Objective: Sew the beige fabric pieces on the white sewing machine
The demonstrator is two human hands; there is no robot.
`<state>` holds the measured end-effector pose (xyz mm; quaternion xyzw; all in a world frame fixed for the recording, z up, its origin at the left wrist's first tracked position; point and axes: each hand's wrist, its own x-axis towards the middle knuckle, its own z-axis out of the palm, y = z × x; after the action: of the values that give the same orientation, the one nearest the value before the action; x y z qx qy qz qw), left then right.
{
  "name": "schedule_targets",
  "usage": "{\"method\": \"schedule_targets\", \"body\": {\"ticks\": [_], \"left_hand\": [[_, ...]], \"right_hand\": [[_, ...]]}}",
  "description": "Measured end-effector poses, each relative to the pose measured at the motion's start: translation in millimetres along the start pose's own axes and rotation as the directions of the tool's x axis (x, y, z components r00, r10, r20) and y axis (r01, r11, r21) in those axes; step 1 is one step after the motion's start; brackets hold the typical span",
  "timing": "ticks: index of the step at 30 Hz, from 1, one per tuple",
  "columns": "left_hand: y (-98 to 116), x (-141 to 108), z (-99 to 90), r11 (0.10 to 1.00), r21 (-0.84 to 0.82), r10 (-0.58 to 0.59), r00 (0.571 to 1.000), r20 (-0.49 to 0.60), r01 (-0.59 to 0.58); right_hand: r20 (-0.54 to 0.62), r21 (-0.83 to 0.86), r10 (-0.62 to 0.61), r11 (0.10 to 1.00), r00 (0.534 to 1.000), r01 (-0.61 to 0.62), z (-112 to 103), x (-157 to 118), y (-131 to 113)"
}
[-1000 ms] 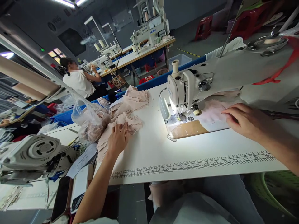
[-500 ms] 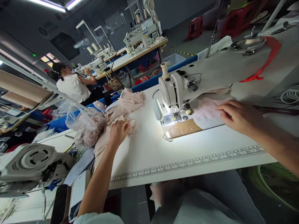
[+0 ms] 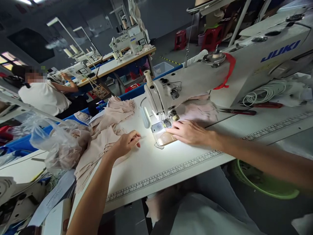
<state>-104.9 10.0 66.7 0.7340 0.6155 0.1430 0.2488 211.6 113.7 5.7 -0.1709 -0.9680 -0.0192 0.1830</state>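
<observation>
My left hand point(image 3: 128, 142) hovers over or rests on the white table, right of a pile of beige fabric pieces point(image 3: 102, 137). Its fingers are curled together, and whatever they hold, if anything, is too small to make out. My right hand point(image 3: 188, 130) lies low beside the needle area of the sewing machine point(image 3: 156, 98), fingers close together near the lit plate point(image 3: 158, 127). What is under those fingers is hidden. Behind my right hand, pale pink fabric point(image 3: 200, 112) lies under the machine arm.
A clear plastic bag point(image 3: 66, 143) of fabric sits at the left. Dark snips point(image 3: 238, 111) and coiled white cord point(image 3: 265, 91) lie at the right. A green basket point(image 3: 269, 192) stands below. A person point(image 3: 46, 94) works at another machine, back left.
The view has swung to the right. My left hand has left the fabric pile and moved right. My right hand has moved left from the pink fabric to the needle area.
</observation>
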Motion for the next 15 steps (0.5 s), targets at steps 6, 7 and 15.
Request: {"method": "schedule_targets", "body": {"ticks": [6,7,15], "left_hand": [[35,23,38.5,0.976,-0.213,-0.049,0.999,-0.006,0.046],[37,25,46.9,0.974,-0.219,-0.059,0.997,-0.042,0.049],[29,34,48.9,0.999,0.019,-0.031,0.996,-0.089,0.032]], "right_hand": [[0.006,-0.12,-0.006,0.993,1.0,0.007,12,9,-16],[-0.008,-0.121,-0.007,0.993,1.0,0.006,12,6,-19],[-0.068,-0.115,0.017,0.993,0.998,-0.025,11,-2,-36]]}}
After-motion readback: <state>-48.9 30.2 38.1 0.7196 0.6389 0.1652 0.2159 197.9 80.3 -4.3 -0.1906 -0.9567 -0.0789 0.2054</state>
